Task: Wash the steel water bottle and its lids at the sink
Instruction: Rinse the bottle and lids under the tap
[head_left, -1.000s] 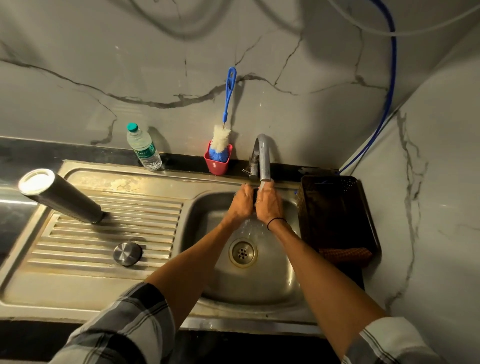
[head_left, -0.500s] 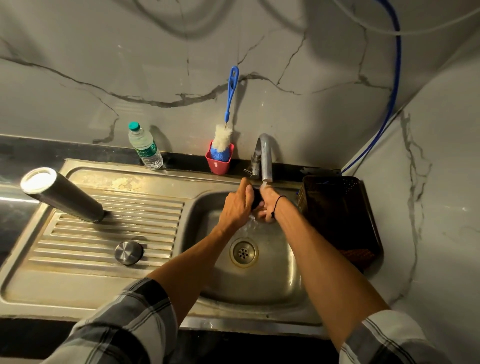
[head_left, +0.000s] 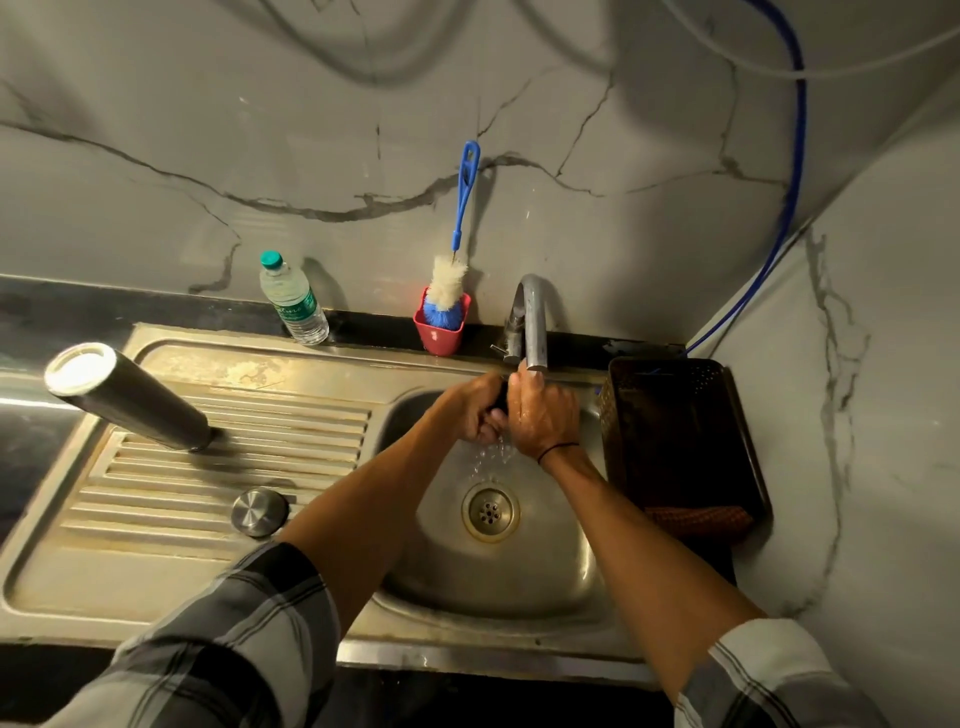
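Head cam: both hands, left (head_left: 475, 410) & right (head_left: 543, 415), wrapped round a dark lid (head_left: 500, 400) under the tap (head_left: 532, 325) imo, bottle (head_left: 127, 397) on the drainer, so I'd turn it w/ the rim in the stream.

A home kitchen: a steel sink (head_left: 322, 587) with a ribbed drainboard set in a dark counter (head_left: 31, 312), a curved tap (head_left: 535, 327), marble-veined wall tiles (head_left: 571, 130), a bottle brush (head_left: 457, 249) in a red cup (head_left: 439, 335), and a dish basket (head_left: 675, 441).
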